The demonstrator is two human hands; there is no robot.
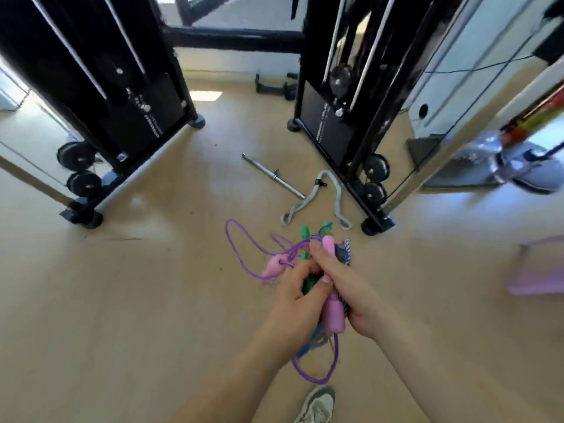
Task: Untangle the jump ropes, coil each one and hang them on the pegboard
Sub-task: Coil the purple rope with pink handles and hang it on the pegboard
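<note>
Nearest us, one grey shoe stood on the pale floor, and a loop of purple rope hung just above it. Both hands met on the jump ropes. The left grip was curled round the bundle where a green handle poked out above, and the right grip was closed round a pink handle and a blue-and-white braided rope. A second pink handle dangled to the left.

We judged the task barely begun: the ropes were one knot held in the air, nothing separated, nothing coiled, and no pegboard in view. Beyond lay a metal bar and a grey strap, flanked by black weight machines.
</note>
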